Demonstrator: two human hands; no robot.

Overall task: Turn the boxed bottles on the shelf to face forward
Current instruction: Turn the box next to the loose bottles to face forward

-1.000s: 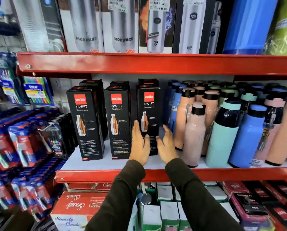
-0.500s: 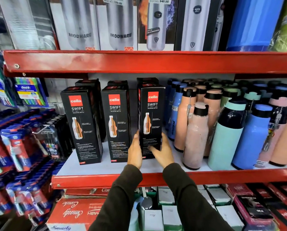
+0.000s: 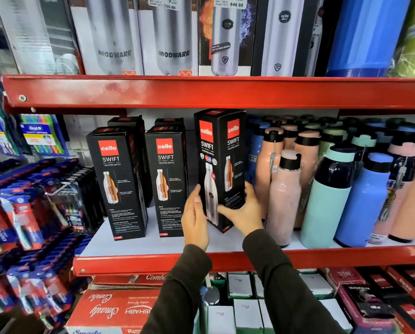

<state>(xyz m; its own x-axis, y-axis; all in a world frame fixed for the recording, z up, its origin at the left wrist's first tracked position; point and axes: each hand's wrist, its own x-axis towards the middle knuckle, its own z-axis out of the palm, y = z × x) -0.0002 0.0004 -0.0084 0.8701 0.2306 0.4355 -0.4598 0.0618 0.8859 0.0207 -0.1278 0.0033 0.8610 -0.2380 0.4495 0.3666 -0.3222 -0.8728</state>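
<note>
Three black Cello Swift bottle boxes stand in a front row on the white middle shelf. The left box and the middle box show the same panel to me. The right box is turned at an angle, one corner toward me and two printed panels showing, and it is tilted and partly lifted. My left hand grips its lower left side and my right hand holds its lower right side. More black boxes stand behind the row, mostly hidden.
Loose pink, mint and blue bottles crowd the shelf right of the held box. Tall steel-bottle boxes fill the upper shelf. Toothbrush packs hang at left. Red and white cartons sit below.
The right box faced me flat in both hands half a second ago. Now it is turned corner-on, showing a second panel, and raised and tilted.
</note>
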